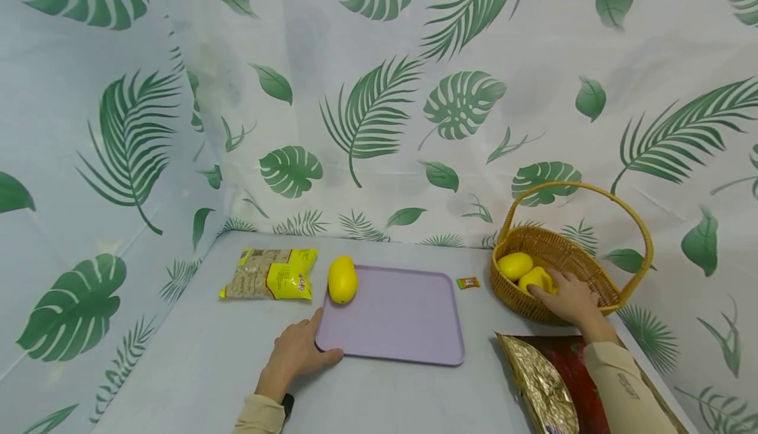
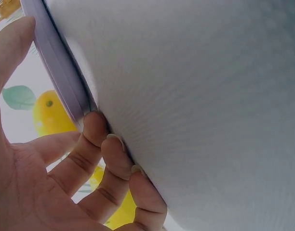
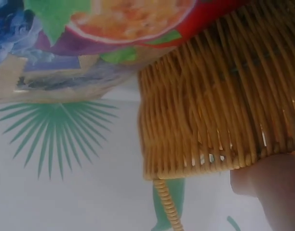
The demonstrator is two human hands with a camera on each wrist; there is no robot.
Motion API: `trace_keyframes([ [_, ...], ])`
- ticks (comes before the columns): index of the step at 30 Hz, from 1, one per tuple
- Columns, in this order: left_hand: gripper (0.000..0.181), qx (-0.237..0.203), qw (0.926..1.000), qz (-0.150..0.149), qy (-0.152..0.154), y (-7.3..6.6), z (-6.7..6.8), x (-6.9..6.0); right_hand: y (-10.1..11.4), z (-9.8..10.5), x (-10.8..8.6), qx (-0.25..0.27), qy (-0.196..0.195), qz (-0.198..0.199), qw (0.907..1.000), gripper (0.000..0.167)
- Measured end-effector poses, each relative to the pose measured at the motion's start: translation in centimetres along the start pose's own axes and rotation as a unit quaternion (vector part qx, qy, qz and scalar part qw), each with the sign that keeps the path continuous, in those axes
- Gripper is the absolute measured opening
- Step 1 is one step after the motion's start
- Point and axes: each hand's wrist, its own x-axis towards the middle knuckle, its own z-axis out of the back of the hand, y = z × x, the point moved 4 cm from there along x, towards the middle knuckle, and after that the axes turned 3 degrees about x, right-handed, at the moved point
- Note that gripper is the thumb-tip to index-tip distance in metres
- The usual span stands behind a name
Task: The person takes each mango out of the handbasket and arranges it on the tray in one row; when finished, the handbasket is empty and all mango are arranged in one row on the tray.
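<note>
Taking the lilac tray (image 1: 397, 322) as the clock's centre, the left hand (image 1: 299, 348) sat between eight and nine o'clock, at the tray's near-left corner. Its thumb and forefinger were spread well apart and bracketed that corner, both touching the rim; the left wrist view showed the other fingers bent, their tips against the table (image 2: 205, 120). A yellow fruit (image 1: 342, 279) lay at the tray's ten o'clock corner, slightly over the edge.

The right hand (image 1: 568, 296) was inside the wicker basket (image 1: 509, 299), between two and three o'clock from the tray. Its thumb lay against another yellow fruit (image 1: 536, 279), the fingers reaching over toward the far side. Whether they pinched it I could not tell: most of the fingertips were hidden, and the right wrist view gave only the basket's woven outside and a blurred piece of the hand. A second fruit in the basket (image 1: 515, 265) rested just beside, at ten o'clock from the first.

The right sleeve (image 1: 624, 388) covered part of the gold-and-red packaging (image 1: 541, 381) near four o'clock, which the lower frame edge cut off; one packet or two was unclear. A small wrapped sweet (image 1: 468, 282) lay between tray and basket, its print too tiny to read.
</note>
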Motion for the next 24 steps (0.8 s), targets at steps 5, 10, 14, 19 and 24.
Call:
trace_keyframes([
  [5,0.101,0.0,1.0,0.001,0.002,-0.1,0.0,-0.3,-0.3,-0.1,0.4,0.0,0.017,-0.007,0.9998,0.1],
  [10,0.1,-0.002,1.0,-0.002,0.001,-0.1,0.0,-0.4,-0.4,-0.2,0.9,-0.01,0.038,-0.02,0.999,0.103],
  [14,0.1,0.002,1.0,-0.006,-0.003,-0.1,0.0,-0.3,-0.6,-0.2,1.4,-0.011,0.061,-0.028,0.9977,0.104],
  [19,0.1,0.007,1.0,-0.005,-0.004,0.1,-0.1,-0.1,-1.0,-0.3,2.1,-0.005,0.089,-0.035,0.9954,0.105],
  [24,0.101,0.008,0.9999,-0.003,-0.006,0.1,-0.1,0.0,-1.3,-0.4,2.7,0.003,0.116,-0.043,0.9922,0.103],
])
